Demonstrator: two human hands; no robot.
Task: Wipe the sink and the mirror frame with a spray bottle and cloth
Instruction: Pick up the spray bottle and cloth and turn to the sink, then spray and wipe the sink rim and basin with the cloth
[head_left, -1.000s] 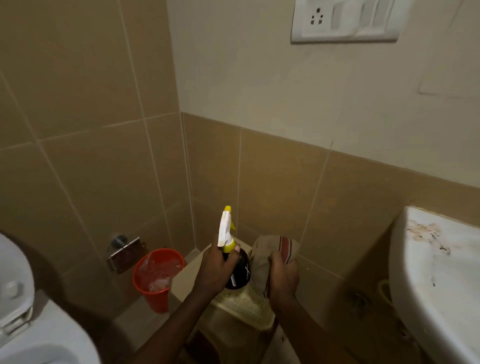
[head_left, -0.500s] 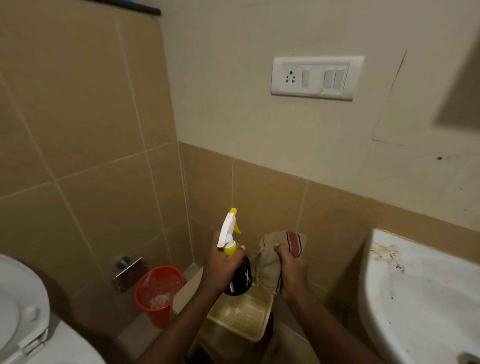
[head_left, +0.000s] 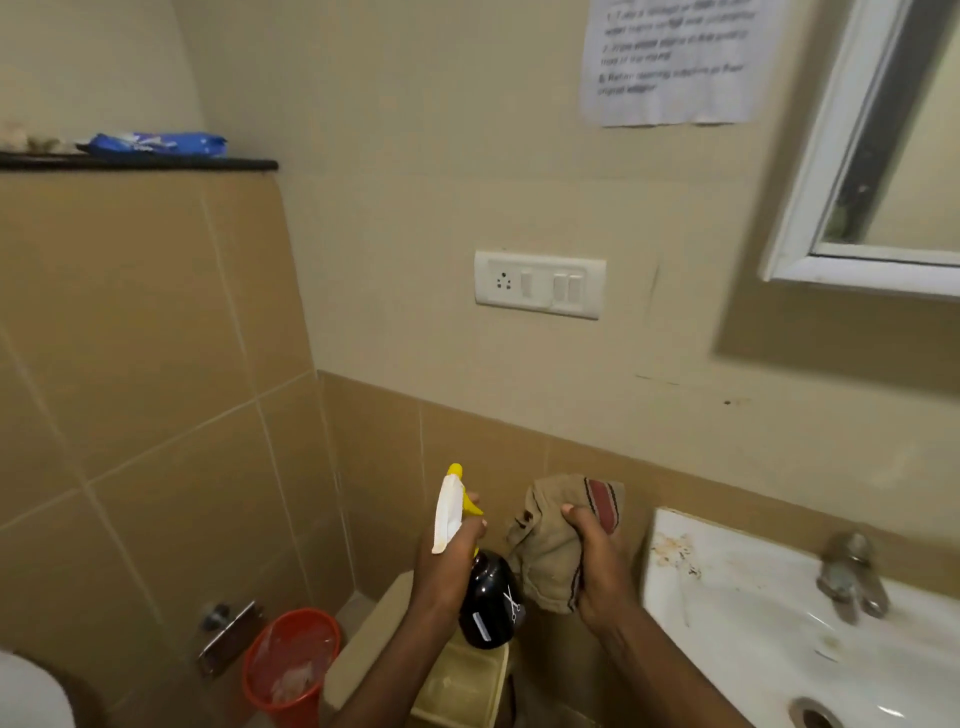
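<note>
Black spray bottle (head_left: 491, 605) gripped by left hand (head_left: 445, 566); right hand (head_left: 602, 564) fingers clutch cloth (head_left: 550, 545); contents unseen.

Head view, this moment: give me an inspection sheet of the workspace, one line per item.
Surface: white sink, brownish stains on its back left corner; tap on the rim.
Job's things: spray bottle, black body, white and yellow trigger head; brown cloth with a red stripe; mirror frame, white.
Clutter: red bucket on the floor; blue packet on the ledge.
Hands: left hand grips the spray bottle; right hand grips the cloth.
Cables: nothing seen.
Surroundings: switch plate, paper notice, tan wall tiles.
</note>
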